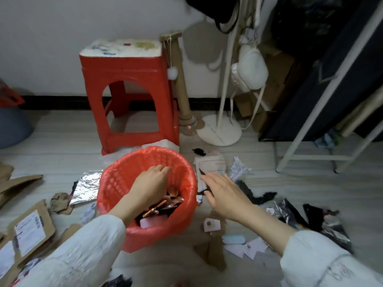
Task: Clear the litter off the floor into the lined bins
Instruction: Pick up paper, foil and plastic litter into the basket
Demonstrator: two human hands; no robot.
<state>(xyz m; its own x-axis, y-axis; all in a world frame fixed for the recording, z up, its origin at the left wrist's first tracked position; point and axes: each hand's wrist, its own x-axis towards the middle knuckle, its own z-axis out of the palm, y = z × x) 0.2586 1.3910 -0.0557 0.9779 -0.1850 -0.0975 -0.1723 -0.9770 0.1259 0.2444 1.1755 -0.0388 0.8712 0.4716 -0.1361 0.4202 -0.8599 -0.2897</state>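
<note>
1. Head view: the left hand (152,183) is inside the red lattice plastic bin with its red liner (187,212), fingers curled downward over the wrappers already in there; whether it holds anything I cannot tell.
2. The right hand (222,193) hovers just right of the bin's rim, fingers spread and straight, gripping nothing.
3. The relation that matters: the white paper sheet with red printed lines (211,164) lies on the floor directly ahead of the right hand's fingertips, beside the bin's right edge. Its long axis runs away from the person, roughly in line with the reaching forearm. The right hand is clearly the nearer one; the left would have to cross the bin.
4. A thin dark sliver (202,172) lies on that sheet near the fingertips; what it is I cannot tell.
5. Counts: 1 lined bin in view, 2 hands, 1 red plastic stool (128,96) behind the bin.
6. Other litter: 1 crumpled silver foil sheet (86,188) left of the bin, 1 crumpled white paper ball (239,167) right of the sheet, at least 2 brown cardboard mailers with labels (31,230) at lower left.
7. Judged from the floor, much of the task remains.
</note>
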